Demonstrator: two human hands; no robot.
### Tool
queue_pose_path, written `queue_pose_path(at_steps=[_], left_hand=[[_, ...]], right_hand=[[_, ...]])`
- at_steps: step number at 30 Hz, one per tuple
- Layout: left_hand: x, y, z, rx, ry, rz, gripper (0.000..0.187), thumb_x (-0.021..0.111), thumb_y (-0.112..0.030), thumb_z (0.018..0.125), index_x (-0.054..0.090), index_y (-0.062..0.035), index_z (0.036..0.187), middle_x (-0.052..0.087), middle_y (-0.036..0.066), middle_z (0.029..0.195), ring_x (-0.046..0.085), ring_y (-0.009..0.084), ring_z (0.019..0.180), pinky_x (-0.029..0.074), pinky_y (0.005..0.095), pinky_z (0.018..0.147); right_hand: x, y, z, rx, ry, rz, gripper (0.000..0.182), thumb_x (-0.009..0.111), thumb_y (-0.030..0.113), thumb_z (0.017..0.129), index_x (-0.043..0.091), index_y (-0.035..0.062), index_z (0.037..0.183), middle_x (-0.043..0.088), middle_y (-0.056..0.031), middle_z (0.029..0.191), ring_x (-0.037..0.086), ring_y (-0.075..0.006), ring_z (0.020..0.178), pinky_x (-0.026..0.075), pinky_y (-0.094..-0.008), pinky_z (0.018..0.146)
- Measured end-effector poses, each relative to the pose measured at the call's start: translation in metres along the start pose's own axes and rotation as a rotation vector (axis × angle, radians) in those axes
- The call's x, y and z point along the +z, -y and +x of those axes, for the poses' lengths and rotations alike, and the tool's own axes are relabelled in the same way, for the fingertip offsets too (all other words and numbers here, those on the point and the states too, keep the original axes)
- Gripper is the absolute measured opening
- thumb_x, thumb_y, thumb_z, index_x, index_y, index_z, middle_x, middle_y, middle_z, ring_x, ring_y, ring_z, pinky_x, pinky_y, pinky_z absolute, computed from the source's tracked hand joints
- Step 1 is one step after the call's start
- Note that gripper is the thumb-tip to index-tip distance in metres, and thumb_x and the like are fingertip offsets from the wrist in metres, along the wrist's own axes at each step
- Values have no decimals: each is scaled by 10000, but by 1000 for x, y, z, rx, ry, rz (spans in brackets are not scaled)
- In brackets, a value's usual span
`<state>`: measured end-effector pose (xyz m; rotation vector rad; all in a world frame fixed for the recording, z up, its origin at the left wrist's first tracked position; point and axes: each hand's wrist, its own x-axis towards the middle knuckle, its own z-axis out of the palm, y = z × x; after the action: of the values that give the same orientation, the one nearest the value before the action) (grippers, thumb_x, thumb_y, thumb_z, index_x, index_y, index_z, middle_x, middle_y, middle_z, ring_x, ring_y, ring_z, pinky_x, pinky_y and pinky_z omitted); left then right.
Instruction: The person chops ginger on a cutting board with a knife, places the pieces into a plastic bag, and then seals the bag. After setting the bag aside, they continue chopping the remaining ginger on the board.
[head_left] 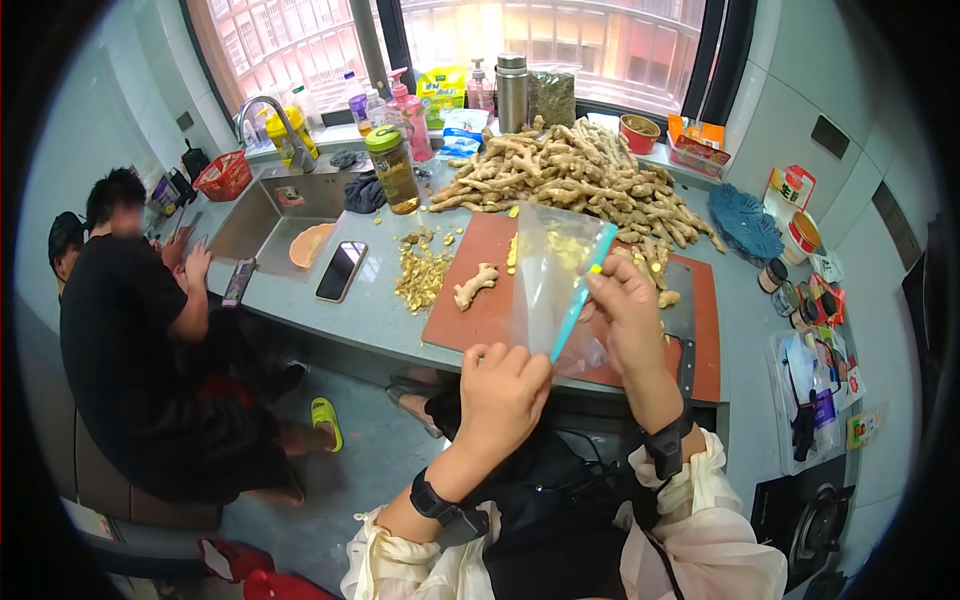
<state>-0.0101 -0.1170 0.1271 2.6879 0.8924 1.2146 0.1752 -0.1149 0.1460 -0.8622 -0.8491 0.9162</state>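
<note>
the person wears loose cream sleeves (705, 545) and black wristbands (668, 446).

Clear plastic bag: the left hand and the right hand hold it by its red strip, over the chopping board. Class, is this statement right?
Not quite: the head view shows that the strip is blue, not red. The left hand and right hand do hold the clear plastic bag by it, over the chopping board.

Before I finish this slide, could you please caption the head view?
Left hand and right hand hold a clear bag by its blue strip over a red cutting board, near heaped ginger.
</note>
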Motion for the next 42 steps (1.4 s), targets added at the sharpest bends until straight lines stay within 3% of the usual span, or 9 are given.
queue_pose_path(at_steps=[8,12,16,18,22,25,29,34,42], left_hand=[[-30,8,-14,-66,-24,-90,267,738,-125,800,491,-63,721,483,86,681,501,316,678,374,422,686],[-66,41,-23,-444,-155,-96,268,706,-123,872,493,-35,736,452,97,643,480,253,589,378,388,582],[-105,75,-37,-623,-549,-210,237,655,-119,971,505,-38,807,365,-27,686,313,47,650,278,242,545],[-125,81,-45,-650,-592,-168,215,594,-124,1019,495,-71,835,394,-74,752,322,21,685,275,195,597],[-139,93,-58,-610,-697,-147,239,604,-147,1023,482,-71,832,375,-80,749,310,20,689,244,189,602],[-144,97,-65,-636,-683,-122,236,608,-160,1023,491,-73,838,380,-82,751,309,18,687,237,189,600],[-142,108,-67,-632,-679,-88,231,608,-170,1026,500,-73,846,385,-82,754,311,16,685,241,186,599],[-137,122,-61,-691,-743,-162,208,603,-173,1024,518,-51,879,445,-48,802,385,42,740,312,196,650],[-107,128,-37,-625,-825,-319,156,583,-172,1035,509,-56,962,444,-42,832,388,40,742,332,194,663]], right_hand=[[-12,9,8,-54,69,-80,178,617,141,983,629,6,1098,692,-47,910,609,-77,737,485,-209,638],[-1,4,20,12,167,-120,214,586,161,1005,635,0,1137,691,-58,960,610,-87,748,495,-221,659],[4,-35,42,64,224,-514,237,572,131,989,634,54,1204,680,-80,1088,658,-158,921,534,-277,743],[10,-67,52,-335,396,-990,291,593,73,933,640,83,1220,647,-108,1132,670,-238,899,543,-360,802],[37,-122,62,-345,476,-1245,337,607,71,885,654,137,1212,605,-129,1233,665,-326,999,538,-430,839],[57,-141,74,-372,657,-1606,290,576,111,867,661,134,1143,612,-121,1080,665,-335,932,535,-452,797],[66,-170,96,-442,667,-1654,203,592,114,857,644,107,1053,607,-111,972,658,-336,880,527,-453,763],[61,-136,100,-584,550,-1515,157,619,111,842,611,89,997,619,-116,928,654,-341,872,520,-462,754],[-53,-52,138,-492,252,-1803,186,662,115,848,646,100,1032,649,-113,942,659,-317,925,529,-437,809]])
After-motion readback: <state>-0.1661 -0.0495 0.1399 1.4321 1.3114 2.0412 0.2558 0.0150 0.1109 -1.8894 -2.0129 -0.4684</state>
